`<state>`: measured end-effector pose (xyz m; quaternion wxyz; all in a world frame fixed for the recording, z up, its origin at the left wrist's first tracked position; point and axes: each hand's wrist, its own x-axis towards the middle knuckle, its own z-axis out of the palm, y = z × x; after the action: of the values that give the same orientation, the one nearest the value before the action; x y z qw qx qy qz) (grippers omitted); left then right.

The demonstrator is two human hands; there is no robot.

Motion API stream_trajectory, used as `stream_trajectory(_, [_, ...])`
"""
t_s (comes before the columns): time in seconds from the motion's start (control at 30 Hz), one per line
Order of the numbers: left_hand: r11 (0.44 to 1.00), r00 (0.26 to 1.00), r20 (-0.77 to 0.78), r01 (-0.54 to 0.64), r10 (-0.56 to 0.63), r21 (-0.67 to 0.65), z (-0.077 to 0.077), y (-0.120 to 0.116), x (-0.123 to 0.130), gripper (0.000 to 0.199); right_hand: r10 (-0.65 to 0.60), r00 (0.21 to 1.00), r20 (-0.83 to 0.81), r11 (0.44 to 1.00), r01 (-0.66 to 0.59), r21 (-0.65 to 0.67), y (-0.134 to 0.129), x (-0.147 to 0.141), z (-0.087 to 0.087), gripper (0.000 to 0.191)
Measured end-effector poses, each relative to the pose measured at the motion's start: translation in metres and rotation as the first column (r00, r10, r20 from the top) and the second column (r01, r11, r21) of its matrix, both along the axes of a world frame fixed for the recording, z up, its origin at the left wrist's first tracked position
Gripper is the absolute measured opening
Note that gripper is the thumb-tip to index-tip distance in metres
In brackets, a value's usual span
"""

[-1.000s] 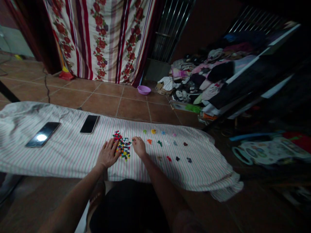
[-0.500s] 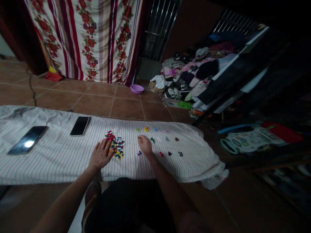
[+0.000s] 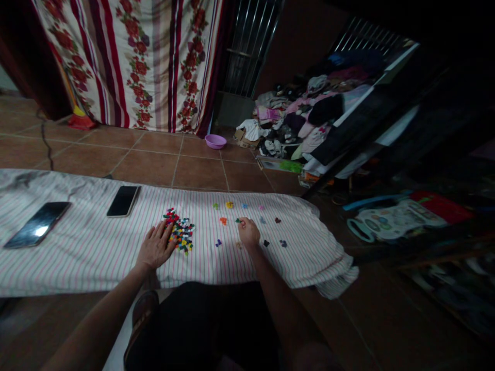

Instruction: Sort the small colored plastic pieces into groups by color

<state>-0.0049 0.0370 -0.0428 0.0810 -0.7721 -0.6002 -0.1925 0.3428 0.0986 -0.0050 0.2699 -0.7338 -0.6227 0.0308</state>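
Note:
My left hand (image 3: 155, 246) lies flat on the striped cloth with its fingers stretched out. Its fingertips touch the near-left side of a mixed heap of small coloured plastic pieces (image 3: 181, 233). My right hand (image 3: 249, 233) is pinched over a little green group (image 3: 237, 220), a small green piece at its fingertips; the fingers partly hide the group. Around it lie small single-colour groups: orange (image 3: 223, 221), yellow (image 3: 229, 204), lime green (image 3: 215, 205), blue (image 3: 244, 205), pink (image 3: 261, 207), purple (image 3: 218, 242), brown (image 3: 277, 220), black (image 3: 266, 242) and grey (image 3: 283, 243).
Two phones (image 3: 123, 201) lie on the cloth (image 3: 88, 257) at the left. Beyond the low table are a tiled floor, a purple basin (image 3: 215, 141), a flowered curtain (image 3: 154, 62) and a pile of clothes (image 3: 301, 113). A dark rack stands at the right.
My right hand has moved right, from over the orange group to the green one, uncovering the orange pieces. My left hand stays by the heap. The view has shifted slightly.

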Motion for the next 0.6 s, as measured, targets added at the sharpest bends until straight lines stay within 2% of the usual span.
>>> stream_trajectory(0.4, [1.0,1.0,0.017,0.018,-0.018,-0.016,0.001,-0.001,0.0,0.061,-0.014,0.999,0.033,0.999,0.016,-0.051,0.001,0.009,-0.01,0.022])
stream_trajectory(0.6, [0.999,1.0,0.005,0.011,-0.011,-0.041,0.001,-0.001,-0.001,0.063,0.034,0.999,-0.029,0.999,-0.033,0.008,0.002,0.01,-0.016,0.026])
